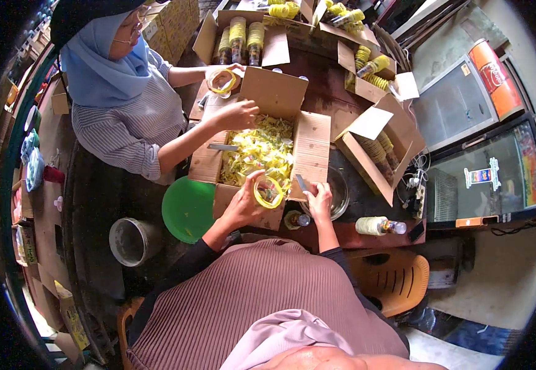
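Note:
My left hand (pixel 242 206) is closed around a round, hollow piece with a yellow rim (pixel 268 192), held over the near edge of an open cardboard box (pixel 312 145). In my right hand (pixel 320 201) is a flat metal blade (pixel 302 183), just right of the yellow-rimmed piece and apart from it. Yellow and whitish scraps (pixel 259 151) fill the box. Across it, a person's hand (pixel 236 116) hovers above the scraps, while their other hand holds a similar yellow-rimmed piece (pixel 222 81). Another metal blade (pixel 223 147) lies on the box's left flap.
A green basin (pixel 188 209) and a grey bucket (pixel 133 242) stand left. Near my right hand are a bottle (pixel 296 219), a glass bowl (pixel 338 194) and a ring-wrapped bottle (pixel 379 226). Cardboard boxes (pixel 382 145) with yellow stacks line the far and right sides, beside a glass-doored fridge (pixel 487 176).

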{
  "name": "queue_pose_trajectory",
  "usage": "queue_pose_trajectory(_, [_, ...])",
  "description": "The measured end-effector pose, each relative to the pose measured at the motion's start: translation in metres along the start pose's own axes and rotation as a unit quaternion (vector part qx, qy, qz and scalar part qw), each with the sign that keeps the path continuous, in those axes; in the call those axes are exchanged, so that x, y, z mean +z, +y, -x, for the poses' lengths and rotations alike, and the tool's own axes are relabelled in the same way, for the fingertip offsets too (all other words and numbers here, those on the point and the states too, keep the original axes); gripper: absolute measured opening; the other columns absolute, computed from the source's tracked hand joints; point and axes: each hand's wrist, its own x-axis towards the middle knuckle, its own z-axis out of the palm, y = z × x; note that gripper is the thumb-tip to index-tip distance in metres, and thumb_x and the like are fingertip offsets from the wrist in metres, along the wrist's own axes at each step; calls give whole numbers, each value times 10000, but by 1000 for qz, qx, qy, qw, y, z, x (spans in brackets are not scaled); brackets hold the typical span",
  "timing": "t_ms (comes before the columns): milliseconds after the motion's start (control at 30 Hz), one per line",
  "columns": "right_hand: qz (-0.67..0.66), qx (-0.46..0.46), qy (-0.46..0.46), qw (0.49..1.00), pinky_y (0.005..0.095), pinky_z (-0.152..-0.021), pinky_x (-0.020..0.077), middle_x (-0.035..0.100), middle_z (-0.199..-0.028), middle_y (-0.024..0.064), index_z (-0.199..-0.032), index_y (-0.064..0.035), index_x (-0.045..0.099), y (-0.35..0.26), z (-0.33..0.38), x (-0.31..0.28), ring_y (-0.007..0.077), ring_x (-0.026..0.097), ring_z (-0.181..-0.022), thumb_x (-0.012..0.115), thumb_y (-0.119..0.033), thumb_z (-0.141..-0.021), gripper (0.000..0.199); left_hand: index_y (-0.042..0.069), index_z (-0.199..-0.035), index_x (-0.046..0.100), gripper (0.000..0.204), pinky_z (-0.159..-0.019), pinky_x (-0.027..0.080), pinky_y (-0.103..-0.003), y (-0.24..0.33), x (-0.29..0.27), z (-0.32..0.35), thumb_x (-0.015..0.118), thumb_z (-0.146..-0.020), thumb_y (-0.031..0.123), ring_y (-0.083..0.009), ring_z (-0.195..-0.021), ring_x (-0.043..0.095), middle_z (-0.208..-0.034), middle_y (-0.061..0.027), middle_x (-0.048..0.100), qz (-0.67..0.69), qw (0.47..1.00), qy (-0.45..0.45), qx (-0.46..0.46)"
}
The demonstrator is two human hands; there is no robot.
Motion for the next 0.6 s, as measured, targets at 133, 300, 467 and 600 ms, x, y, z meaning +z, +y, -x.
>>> queue_pose_trajectory(133, [130,-98,55,985,322,-663,490,571,-934,130,-920,-21,624,-44,-10,-20,216,591,-748,725,-100,-753,210,106,-1348,298,814,-858,472,-401,11,-5,-1,773,-691,182,-343,-973,597,-1046,-167,588,-30,999,6,-22])
queue_pose_trajectory(300, [-70,-71,-173,980,392,-625,469,577,-733,129,-826,-25,595,-107,-8,-43,288,588,-678,676,-381,-810,365,95,-1292,405,762,-825,491,-381,1,7,2,795,-646,197,-295,-964,604,-1017,-163,592,-35,999,-37,-3])
queue_pose_trajectory(467, [59,-130,-223,964,447,-698,481,611,-810,176,-870,-29,602,-108,4,-42,360,609,-788,627,-408,-815,384,52,-1214,423,663,-842,480,-411,21,7,-5,762,-676,239,-359,-1008,574,-1076,-210,562,-80,985,-150,36])
queue_pose_trajectory(600, [42,-175,-168,969,461,-654,473,608,-855,174,-888,-39,591,-109,3,-55,376,596,-784,565,-290,-862,254,49,-1224,403,739,-831,476,-410,29,4,-10,801,-643,274,-363,-987,579,-1062,-205,571,-83,982,-131,107])
